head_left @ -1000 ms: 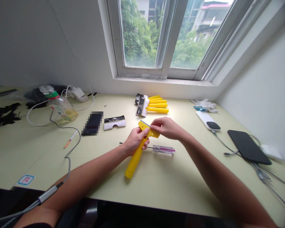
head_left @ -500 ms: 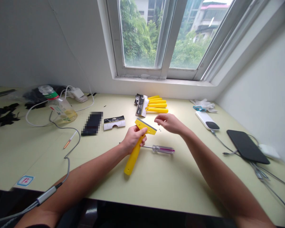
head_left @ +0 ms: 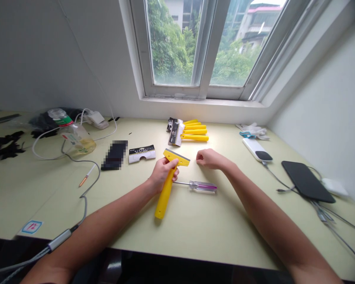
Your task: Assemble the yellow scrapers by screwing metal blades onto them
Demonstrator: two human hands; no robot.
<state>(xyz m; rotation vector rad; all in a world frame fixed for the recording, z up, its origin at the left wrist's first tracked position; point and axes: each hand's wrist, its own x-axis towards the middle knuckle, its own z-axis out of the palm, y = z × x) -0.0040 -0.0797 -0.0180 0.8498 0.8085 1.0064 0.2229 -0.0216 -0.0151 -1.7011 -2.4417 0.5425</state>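
Note:
My left hand (head_left: 162,173) is closed around the neck of a yellow scraper (head_left: 165,193), thumb on its face. The scraper's wide head points away from me, with a dark blade strip along its far edge. My right hand (head_left: 209,158) rests low at the tabletop, right of the scraper head, fingers curled and pressed together at the tips. Whatever those fingertips hold, if anything, is hidden. Below both hands lies a screwdriver (head_left: 202,186) with a clear and purple handle, its shaft partly behind the scraper and left hand.
Several yellow scrapers (head_left: 195,132) with card sleeves lie near the window. A black-and-white card (head_left: 142,154) and a pixelated dark object (head_left: 115,155) lie left. A bottle (head_left: 79,138) stands tilted among cables. At right are gloves (head_left: 254,131), a power bank (head_left: 256,150) and a black phone (head_left: 307,182).
My right hand has come down to the table, over the spot where small pale pieces lay; they are now covered. The scraper head has shifted slightly left in my left hand.

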